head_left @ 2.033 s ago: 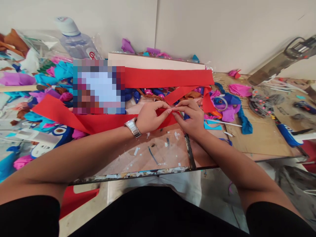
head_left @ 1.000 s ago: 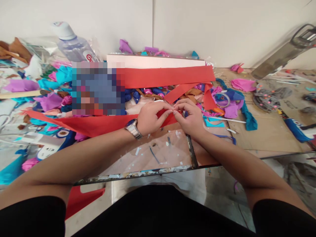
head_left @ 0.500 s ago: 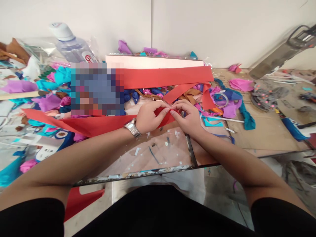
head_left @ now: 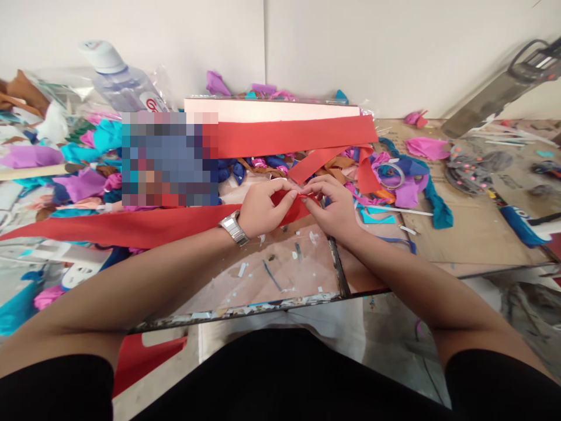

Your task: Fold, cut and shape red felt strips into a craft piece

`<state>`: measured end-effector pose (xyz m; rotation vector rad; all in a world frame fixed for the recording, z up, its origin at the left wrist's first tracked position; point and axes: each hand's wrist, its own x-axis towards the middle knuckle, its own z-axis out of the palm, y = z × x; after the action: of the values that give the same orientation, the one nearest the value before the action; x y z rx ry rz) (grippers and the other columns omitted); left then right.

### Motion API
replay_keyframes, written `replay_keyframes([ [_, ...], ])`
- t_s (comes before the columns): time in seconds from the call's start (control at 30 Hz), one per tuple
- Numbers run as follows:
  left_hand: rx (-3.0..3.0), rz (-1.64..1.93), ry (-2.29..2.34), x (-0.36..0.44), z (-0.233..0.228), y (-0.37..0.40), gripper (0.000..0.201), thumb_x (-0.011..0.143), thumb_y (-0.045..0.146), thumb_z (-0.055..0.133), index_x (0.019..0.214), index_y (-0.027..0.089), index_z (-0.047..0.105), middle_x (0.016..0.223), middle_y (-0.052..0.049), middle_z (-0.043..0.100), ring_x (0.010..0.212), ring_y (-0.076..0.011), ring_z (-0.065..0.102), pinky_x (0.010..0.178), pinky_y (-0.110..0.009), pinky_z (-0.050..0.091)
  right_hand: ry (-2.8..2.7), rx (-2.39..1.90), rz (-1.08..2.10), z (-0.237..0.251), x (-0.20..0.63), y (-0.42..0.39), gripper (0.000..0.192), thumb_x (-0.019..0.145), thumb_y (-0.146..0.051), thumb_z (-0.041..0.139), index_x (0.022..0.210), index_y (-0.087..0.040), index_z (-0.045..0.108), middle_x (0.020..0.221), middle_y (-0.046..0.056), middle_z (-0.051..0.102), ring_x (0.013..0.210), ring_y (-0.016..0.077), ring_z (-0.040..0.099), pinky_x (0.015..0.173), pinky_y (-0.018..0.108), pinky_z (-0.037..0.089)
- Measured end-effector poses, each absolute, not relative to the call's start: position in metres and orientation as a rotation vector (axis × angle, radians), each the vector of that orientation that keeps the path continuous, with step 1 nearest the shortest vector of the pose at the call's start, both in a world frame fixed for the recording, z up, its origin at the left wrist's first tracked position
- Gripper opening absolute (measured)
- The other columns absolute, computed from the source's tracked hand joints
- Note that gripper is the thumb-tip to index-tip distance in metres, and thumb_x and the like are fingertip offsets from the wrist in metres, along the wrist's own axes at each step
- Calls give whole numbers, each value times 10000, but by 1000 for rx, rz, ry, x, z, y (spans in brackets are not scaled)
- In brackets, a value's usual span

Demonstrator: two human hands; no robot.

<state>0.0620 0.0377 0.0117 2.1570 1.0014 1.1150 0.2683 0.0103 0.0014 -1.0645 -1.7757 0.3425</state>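
Hands [head_left: 302, 209] on red strip [head_left: 131, 227]

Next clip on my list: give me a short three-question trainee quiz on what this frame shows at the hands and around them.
1. True or false: both the left hand and the right hand pinch the end of the red strip.
2. Which wrist wears the watch? A) left B) right C) neither
3. Fill in: behind the scrap pile at far left, a clear water ____ with a white cap leans by the wall.

Key
1. True: the fingertips of both hands meet on the strip's end, above the glass work surface.
2. A
3. bottle
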Motion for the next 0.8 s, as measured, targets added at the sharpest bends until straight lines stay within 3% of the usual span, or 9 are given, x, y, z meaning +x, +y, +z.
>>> replay_keyframes([
  [0.33,2185,1123,966,62,10,36,272,1029,408,619,1018,216,812,1036,-60,852,941,-221,782,913,-352,597,-1821,-1088,288,8,270,10,106,936,-339,741,906,-241,772,992,65,768,865,212,702,714,350,556],
  [0.63,2312,1180,936,64,4,38,269,1046,400,583,1048,216,778,1098,-69,847,1016,-242,776,954,-403,531,-1793,-1078,452,6,265,10,174,970,-384,704,891,-231,678,1041,75,756,910,212,700,725,340,556],
  [0.73,2303,1175,970,58,0,40,282,1040,402,553,1033,213,763,1062,-71,840,973,-247,768,932,-417,535,-1844,-1077,343,22,266,8,222,980,-458,707,1055,-251,682,1133,89,749,976,243,702,820,398,587],
  [0.8,2319,1148,978,56,-2,41,296,1038,419,539,1032,212,751,1046,-75,831,951,-254,758,926,-448,540,-1904,-1049,211,39,261,8,210,1006,-471,684,1066,-270,679,1170,100,761,1101,291,701,991,489,574],
])
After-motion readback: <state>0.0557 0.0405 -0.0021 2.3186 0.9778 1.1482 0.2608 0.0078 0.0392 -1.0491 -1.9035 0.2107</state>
